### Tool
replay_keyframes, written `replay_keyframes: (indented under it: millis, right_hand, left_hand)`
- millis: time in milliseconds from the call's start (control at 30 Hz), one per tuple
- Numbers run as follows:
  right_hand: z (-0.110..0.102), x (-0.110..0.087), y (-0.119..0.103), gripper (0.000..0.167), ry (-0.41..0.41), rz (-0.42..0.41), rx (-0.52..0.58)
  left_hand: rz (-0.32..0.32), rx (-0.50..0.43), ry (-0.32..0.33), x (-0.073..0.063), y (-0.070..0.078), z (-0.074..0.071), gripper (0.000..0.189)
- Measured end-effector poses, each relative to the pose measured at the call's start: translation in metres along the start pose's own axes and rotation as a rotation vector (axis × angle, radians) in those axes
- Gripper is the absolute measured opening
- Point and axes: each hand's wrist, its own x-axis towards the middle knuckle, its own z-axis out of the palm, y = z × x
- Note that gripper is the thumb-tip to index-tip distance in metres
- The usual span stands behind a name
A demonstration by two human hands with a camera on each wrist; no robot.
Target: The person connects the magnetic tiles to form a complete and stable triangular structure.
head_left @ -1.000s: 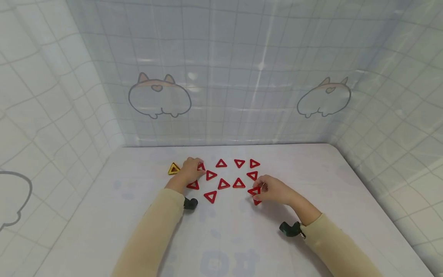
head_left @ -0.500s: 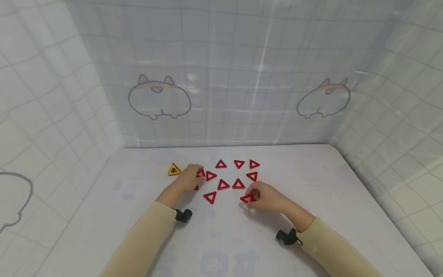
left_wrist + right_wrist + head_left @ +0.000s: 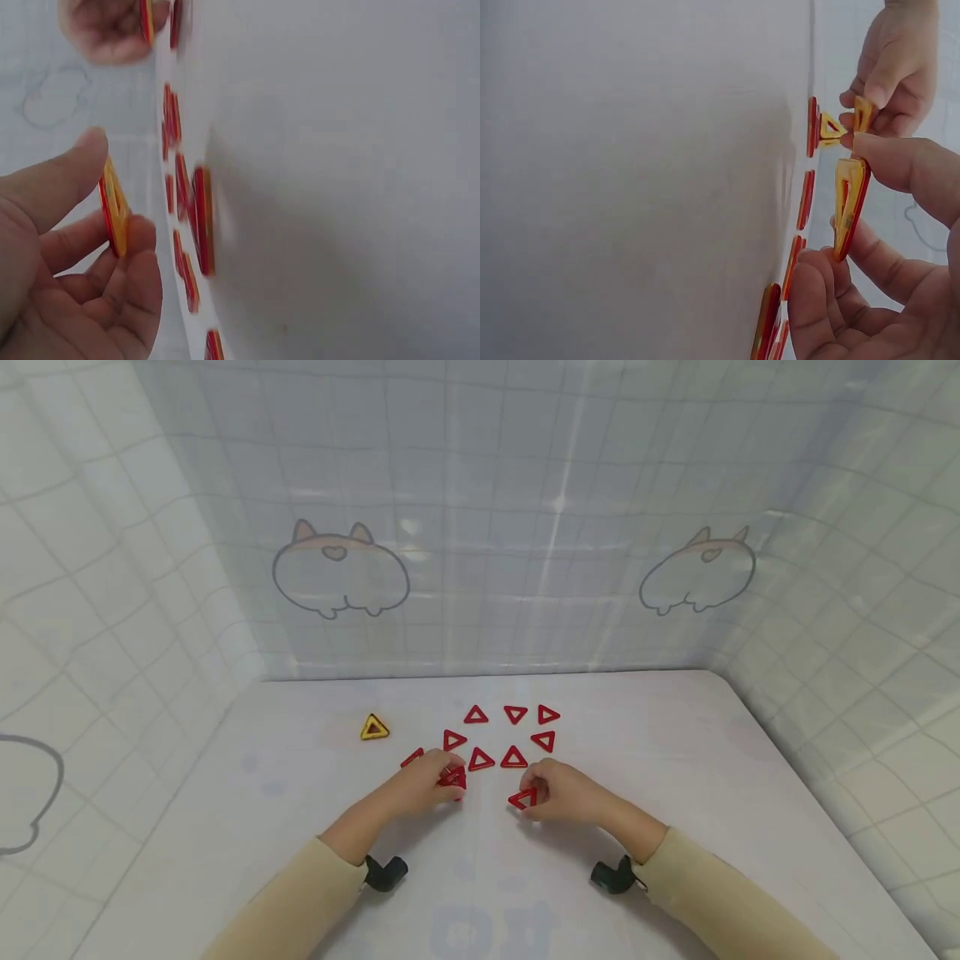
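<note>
My left hand (image 3: 416, 782) pinches a small triangle frame (image 3: 454, 778), red on one face and yellow on the other, between thumb and fingertips. In the left wrist view this triangle (image 3: 119, 238) is raised off the table, its yellow side showing. Another red triangle on the table is mostly covered by it in the head view. To the right, my right hand (image 3: 572, 793) pinches a similar triangle (image 3: 513, 801), tilted and held above the table. The right wrist view shows that triangle (image 3: 843, 241) between thumb and fingers, with the left hand (image 3: 906, 64) beyond.
Several red triangles lie spread behind the hands, among them one at the back (image 3: 476, 720) and one in the middle (image 3: 513, 765). A yellow triangle (image 3: 375, 736) lies apart at the back left. Grid-patterned walls (image 3: 480, 610) enclose the white table (image 3: 637, 718).
My left hand has lifted a triangle from the back left and brought it nearer me, over another one. My right hand has carried its triangle leftward and slightly nearer.
</note>
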Motion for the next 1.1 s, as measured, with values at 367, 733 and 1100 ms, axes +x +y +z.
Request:
replay_keyframes:
  millis: [367, 733, 1100]
  right_hand:
    - [0.009, 0.008, -0.007, 0.028, -0.031, -0.011, -0.084]
    - [0.013, 0.014, -0.002, 0.03, -0.017, 0.041, -0.042]
    - [0.009, 0.01, -0.003, 0.033, -0.036, 0.048, -0.02]
  left_hand:
    - [0.124, -0.001, -0.122, -0.011, 0.013, 0.024, 0.046]
    - [0.028, 0.062, -0.073, -0.015, 0.025, 0.043, 0.047]
    - [-0.011, 0.014, -0.045, -0.018, 0.023, 0.042, 0.044]
